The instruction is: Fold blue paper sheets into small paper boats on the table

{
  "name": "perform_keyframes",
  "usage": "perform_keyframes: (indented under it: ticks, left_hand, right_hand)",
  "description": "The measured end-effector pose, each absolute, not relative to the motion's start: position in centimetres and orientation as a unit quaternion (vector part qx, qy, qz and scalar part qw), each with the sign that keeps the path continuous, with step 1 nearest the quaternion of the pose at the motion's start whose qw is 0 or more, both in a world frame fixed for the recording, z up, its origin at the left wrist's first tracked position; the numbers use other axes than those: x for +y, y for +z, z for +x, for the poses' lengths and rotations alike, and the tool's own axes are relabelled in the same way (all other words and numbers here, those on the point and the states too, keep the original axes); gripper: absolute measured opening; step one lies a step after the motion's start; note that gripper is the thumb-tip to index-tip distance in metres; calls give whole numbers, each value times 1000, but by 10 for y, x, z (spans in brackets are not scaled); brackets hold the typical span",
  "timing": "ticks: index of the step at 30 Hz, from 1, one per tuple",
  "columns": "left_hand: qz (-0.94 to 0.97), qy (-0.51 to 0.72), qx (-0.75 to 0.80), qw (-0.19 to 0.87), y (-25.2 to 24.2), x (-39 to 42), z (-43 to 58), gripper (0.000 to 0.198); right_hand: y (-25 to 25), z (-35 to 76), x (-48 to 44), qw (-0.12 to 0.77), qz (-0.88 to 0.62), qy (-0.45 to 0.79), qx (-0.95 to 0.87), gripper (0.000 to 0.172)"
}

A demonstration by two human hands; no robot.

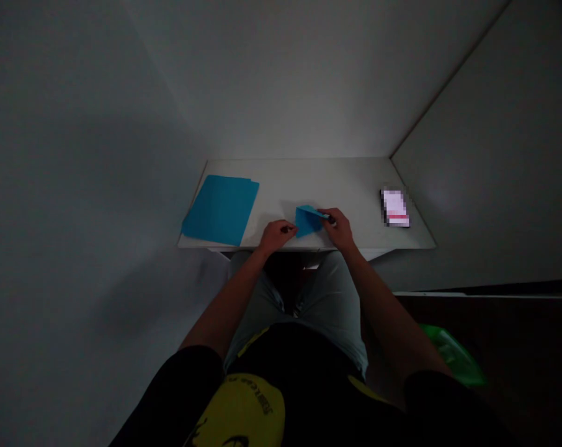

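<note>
Left hand (276, 236), right hand (337, 228) around paper (307, 221)

A home-like room, its white desk (327, 180) fitted into a wall corner (299, 74).

Blue paper sheets (220, 210) lie flat on the left of the white table (318, 180). A pixelated rectangular item (395, 208) rests at right. A green plastic object (453, 355) sits below, off the table.

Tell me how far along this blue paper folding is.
The folded blue paper already looks creased into an angular shape. In hand: the right hand pinches its upper edge, and the left hand is at its lower corner. Remaining: the flat blue paper at the white table's left end looks unfolded; how many sheets is unclear.
</note>
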State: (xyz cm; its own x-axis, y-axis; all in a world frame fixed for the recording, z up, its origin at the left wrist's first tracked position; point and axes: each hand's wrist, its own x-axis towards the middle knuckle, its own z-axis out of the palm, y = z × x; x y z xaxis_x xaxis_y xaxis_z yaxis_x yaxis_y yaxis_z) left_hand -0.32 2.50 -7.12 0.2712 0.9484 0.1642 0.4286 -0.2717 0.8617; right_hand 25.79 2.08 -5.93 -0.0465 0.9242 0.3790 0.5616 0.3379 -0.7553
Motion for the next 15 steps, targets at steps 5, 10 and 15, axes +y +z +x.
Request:
perform_keyframes:
  ticks: [5, 10, 15]
  left_hand:
    - [716, 403, 495, 283, -72, 25, -3, 37]
    - [762, 365, 485, 228, -68, 26, -3, 57]
    - [798, 305, 458, 245, -67, 28, -3, 13]
  right_hand:
    - [-61, 246, 24, 306, -483, 139, -808, 38]
    - [-69, 246, 9, 222, -462, 119, -850, 35]
    - [-75, 262, 4, 277, -513, 131, -802, 29]
